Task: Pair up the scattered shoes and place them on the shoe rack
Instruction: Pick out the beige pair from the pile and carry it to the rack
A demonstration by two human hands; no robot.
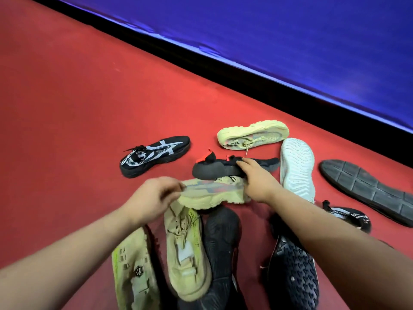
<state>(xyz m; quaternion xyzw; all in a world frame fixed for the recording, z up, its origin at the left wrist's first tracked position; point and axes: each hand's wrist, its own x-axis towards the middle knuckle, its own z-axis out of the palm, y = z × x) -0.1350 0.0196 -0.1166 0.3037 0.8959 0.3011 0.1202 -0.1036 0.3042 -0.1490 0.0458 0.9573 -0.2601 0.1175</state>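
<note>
Left grip (156,193) pinches yellow shoe (212,195) over red carpet (67,108); blue wall (290,30) beyond.

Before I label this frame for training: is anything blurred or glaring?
Head view: the left hand and the pale yellow knit sneaker it pinches are motion-blurred; the glossy blue wall carries bright glare streaks; the black white-striped sneaker at left looks sharp.

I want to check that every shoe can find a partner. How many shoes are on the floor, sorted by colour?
black-and-white patterned shoes: 2
black shoe with red tabs: 1
other black or black-soled shoes: 3
pale yellow shoes: 2
beige shoes: 2
white-soled shoe: 1
Total: 11 in view
</note>
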